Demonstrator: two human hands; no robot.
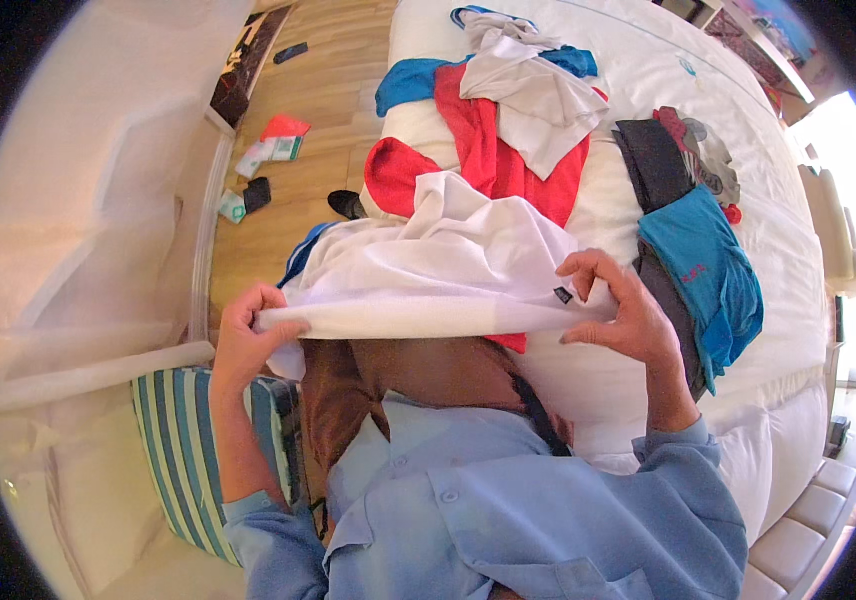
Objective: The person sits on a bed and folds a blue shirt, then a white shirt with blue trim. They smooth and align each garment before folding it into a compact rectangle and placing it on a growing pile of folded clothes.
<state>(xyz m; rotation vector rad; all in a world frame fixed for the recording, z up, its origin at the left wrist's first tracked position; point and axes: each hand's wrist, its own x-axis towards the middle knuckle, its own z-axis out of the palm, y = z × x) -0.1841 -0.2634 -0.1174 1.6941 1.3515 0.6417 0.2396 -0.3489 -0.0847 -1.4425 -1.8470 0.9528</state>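
Observation:
A white garment (428,262) with a small dark tag near its right end lies before me over the bed's edge, its near edge folded into a long flat band. My left hand (255,330) pinches the band's left end between thumb and fingers. At the band's right end is my right hand (615,307), thumb and fingers apart around the cloth; whether it grips the cloth I cannot tell. Beyond the white garment lie red clothing (473,142), a pale grey-white garment (540,97) and blue cloth (409,82), loosely heaped.
On the right of the white bed (780,225) lie a teal garment (705,277), dark folded clothes (653,165) and a patterned grey and red piece (705,157). A striped cushion (187,450) is at my left. Packets (285,139) and a dark shoe (345,202) are on the floor.

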